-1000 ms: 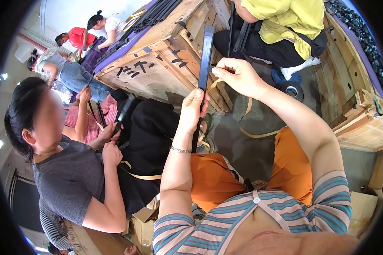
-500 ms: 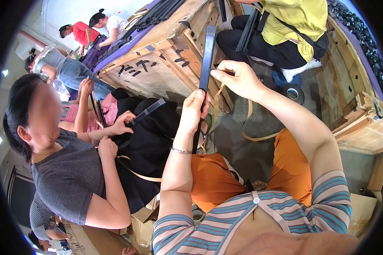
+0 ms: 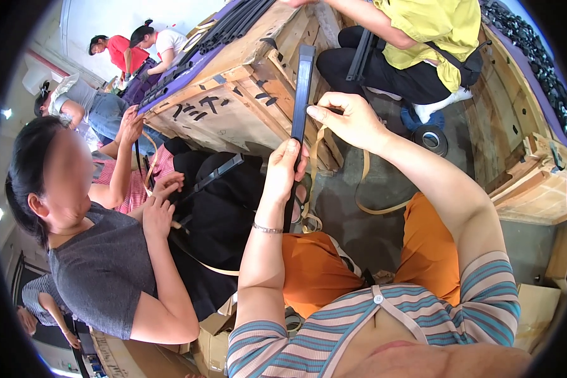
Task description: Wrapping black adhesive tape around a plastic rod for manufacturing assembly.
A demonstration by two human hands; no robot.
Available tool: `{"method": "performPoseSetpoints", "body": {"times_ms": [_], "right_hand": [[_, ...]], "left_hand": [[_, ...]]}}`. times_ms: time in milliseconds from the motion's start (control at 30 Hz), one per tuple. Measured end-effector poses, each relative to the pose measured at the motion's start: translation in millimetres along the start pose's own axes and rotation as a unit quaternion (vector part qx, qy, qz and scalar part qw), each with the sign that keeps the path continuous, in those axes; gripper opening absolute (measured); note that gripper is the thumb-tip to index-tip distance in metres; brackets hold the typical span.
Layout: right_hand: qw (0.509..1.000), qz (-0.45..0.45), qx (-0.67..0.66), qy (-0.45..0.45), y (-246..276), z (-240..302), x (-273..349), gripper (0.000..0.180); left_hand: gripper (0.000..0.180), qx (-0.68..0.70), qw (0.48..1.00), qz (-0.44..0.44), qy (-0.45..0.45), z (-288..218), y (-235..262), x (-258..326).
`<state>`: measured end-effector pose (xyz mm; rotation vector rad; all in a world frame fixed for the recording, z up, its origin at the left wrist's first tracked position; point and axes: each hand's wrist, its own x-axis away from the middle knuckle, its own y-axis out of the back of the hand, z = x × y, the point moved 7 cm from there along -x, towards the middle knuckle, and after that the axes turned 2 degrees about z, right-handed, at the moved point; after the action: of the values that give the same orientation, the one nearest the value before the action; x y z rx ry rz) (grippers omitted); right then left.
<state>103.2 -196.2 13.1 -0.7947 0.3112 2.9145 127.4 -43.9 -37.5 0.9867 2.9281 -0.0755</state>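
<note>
My left hand [image 3: 286,160] is wrapped round a long, slim black bar [image 3: 304,85], held nearly upright with its upper end away from me. The thumb lies along the bar's face. Close to the bar's right edge, my right hand [image 3: 349,121] has thumb and forefinger pinched together. From beneath these fingers hangs a narrow tan strip [image 3: 366,165], looping down toward the floor above my knees. Its pinched end is mostly hidden by the fingers.
A wooden crate [image 3: 233,107] stands ahead, with black bars [image 3: 233,28] on its purple cover. At my left sits a co-worker in grey [image 3: 104,271], a black bar [image 3: 219,171] over their lap. A person in yellow [image 3: 431,44] sits ahead right, near a tape roll [image 3: 430,140].
My hands and the black bar have shifted slightly left. The co-worker at my left has let go of their bar and drawn that hand back. The person in yellow has stretched an arm leftward.
</note>
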Motion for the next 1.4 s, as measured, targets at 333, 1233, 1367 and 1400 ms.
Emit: {"method": "performPoseSetpoints", "body": {"times_ms": [333, 1233, 1367, 1400], "right_hand": [[1.0, 0.001, -0.006, -0.006, 0.7, -1.6, 1.0, 0.023], [0.993, -0.106, 0.046, 0.003, 15.2, 2.3, -9.9, 0.02], [0.993, -0.098, 0.062, 0.002, 18.6, 14.4, -9.4, 0.019], [0.993, -0.091, 0.072, 0.009, 21.2, 19.0, -8.2, 0.018]], "left_hand": [[0.032, -0.007, 1.0, -0.003, -0.003, 0.6, -1.0, 1.4], [0.029, 0.0, 1.0, 0.002, -0.005, -1.4, -11.5, -18.6], [0.019, -0.041, 0.994, -0.03, -0.099, -11.9, -12.1, -21.8], [0.019, -0.042, 0.992, -0.038, -0.113, -15.4, -11.7, -23.2]]}}
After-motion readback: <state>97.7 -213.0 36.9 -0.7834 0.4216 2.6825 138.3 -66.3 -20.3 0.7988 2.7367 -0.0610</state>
